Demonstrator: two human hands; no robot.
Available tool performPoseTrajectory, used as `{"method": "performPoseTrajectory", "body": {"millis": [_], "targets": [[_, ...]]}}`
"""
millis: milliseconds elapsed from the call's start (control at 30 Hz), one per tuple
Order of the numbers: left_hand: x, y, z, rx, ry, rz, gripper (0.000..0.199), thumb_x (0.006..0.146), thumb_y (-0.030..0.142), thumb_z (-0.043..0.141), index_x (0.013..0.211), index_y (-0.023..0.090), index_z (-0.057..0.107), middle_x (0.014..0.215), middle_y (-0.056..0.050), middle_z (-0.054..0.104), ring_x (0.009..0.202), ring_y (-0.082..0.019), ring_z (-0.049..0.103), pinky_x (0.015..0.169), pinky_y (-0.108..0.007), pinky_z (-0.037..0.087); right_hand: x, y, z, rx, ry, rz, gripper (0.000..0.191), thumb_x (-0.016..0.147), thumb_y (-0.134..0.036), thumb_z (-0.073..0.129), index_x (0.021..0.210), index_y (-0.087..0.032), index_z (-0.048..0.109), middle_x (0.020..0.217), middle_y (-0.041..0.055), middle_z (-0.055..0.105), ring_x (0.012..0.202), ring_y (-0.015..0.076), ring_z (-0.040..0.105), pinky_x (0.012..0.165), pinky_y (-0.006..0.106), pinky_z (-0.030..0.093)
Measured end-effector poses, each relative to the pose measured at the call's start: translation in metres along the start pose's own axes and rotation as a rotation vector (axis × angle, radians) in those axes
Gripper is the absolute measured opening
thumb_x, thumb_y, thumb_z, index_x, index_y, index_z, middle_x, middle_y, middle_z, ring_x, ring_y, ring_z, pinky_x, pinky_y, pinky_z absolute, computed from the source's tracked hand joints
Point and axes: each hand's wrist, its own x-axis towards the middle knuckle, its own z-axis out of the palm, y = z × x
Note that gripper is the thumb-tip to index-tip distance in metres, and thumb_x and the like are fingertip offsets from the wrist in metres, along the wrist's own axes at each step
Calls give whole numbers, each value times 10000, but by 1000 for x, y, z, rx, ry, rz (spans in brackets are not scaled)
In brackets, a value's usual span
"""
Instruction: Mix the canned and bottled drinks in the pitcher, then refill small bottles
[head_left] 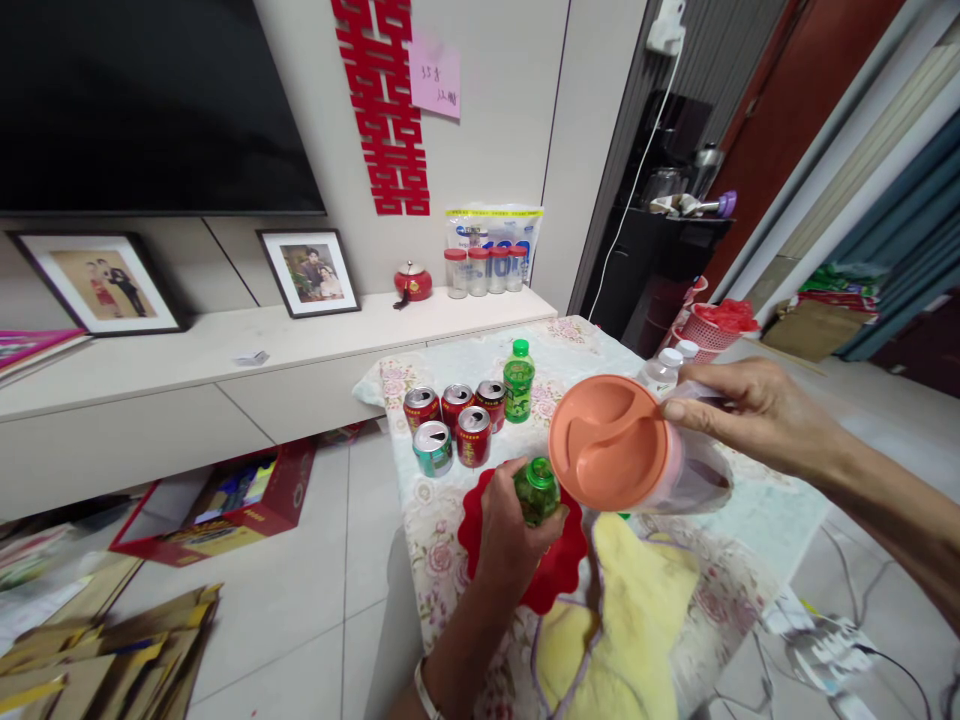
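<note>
My left hand is wrapped around a green plastic bottle, held upright over a scalloped red mat. My right hand grips a clear pitcher with an orange lid. The pitcher is tilted to the left, its lid close beside the bottle's top; I cannot tell whether they touch or whether liquid flows. Beyond my left hand stand several drink cans, among them a red can and a teal can. A capped green bottle stands by them.
A yellow cloth lies at the near side of the flowered tablecloth. Clear bottles stand behind the pitcher. Lidded jars and a small red pot are on the white cabinet. Cables lie at right.
</note>
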Motion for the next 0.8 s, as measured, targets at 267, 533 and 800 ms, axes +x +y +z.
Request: {"method": "performPoseTrajectory", "body": {"millis": [267,533,800], "targets": [[1,2,0,2,-10,-3,582,699,283,809,1212,227,539,1156,-101,707,1104,-299,690,978,-499,556,1,-1,-1,-7,-19,9,576,880,-620,681,556,-209,441,554,-65,293,486,87,277,422,222,216],[0,0,0,0,-3,9,594,706,296,806,1227,220,532,1172,-114,704,1117,-309,688,988,-516,548,0,1,-1,-8,-19,13,573,881,-622,684,563,-207,450,559,-62,311,483,87,295,425,220,226],[0,1,1,-12,0,10,591,697,278,807,1220,218,535,1175,-117,702,1114,-309,688,986,-517,548,1,1,-1,-1,-18,0,554,891,-582,691,561,-199,464,557,-63,312,490,83,293,425,215,225]]}}
